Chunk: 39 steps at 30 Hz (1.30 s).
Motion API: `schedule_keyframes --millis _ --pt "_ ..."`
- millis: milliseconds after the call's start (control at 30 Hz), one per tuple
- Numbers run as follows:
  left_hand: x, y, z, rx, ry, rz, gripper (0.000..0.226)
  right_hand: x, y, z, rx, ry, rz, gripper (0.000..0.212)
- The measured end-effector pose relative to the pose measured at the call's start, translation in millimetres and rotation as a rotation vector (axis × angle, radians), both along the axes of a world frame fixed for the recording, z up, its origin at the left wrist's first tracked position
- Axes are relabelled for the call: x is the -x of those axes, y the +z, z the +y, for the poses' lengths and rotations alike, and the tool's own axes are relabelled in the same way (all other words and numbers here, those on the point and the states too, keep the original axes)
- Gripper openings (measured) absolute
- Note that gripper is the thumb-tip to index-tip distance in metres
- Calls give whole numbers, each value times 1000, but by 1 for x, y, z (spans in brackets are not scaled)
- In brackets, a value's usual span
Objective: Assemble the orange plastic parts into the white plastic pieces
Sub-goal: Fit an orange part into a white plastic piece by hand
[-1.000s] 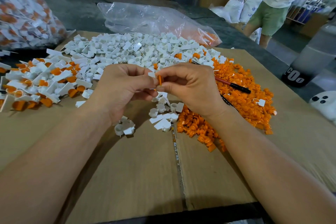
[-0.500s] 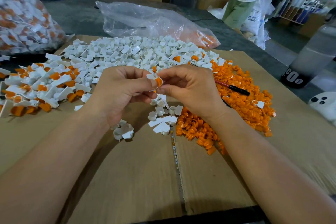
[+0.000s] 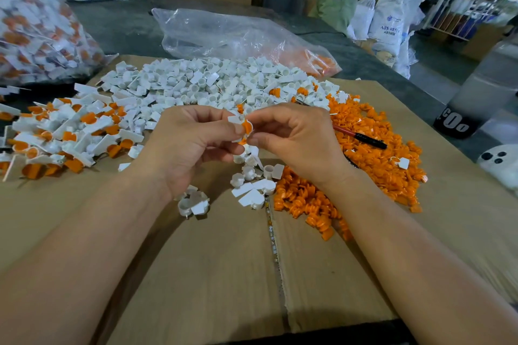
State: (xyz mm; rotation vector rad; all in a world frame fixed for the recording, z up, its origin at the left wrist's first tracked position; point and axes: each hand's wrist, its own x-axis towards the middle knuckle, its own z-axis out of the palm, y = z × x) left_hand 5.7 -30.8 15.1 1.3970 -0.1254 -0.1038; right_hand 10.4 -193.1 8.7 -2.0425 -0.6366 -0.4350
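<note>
A warehouse counter carries a flattened cardboard sheet (image 3: 196,274). White pieces (image 3: 213,84) are heaped at its back, orange parts (image 3: 372,148) on the right with a pen (image 3: 361,136) lying on them, and joined ones (image 3: 64,131) on the left. Above the middle, the left hand (image 3: 190,145) pinches a white piece (image 3: 234,119). The right hand (image 3: 297,143) pinches an orange part (image 3: 247,126) touching it.

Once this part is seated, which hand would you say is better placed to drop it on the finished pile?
Probably the left hand: it pinches the white piece, and the finished pile lies on its side. The right hand, pinching the orange part, would have to cross over.
</note>
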Motion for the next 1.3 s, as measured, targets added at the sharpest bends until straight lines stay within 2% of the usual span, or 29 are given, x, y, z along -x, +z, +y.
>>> schedule_keyframes --millis 333,567,900,1100,1300 --pt "1 2 2 -61 6 49 24 -2 -2 0 36 -10 -24 22" --pt "-2 2 2 26 -4 143 27 -2 -3 1 18 21 -15 30" --pt "0 2 2 13 -11 125 27 -2 -5 3 -28 69 -70 36" --pt "2 2 0 2 -28 101 19 -3 -3 1 23 37 -151 24" --pt "2 1 0 27 -36 87 17 -3 -2 0 93 20 -239 20"
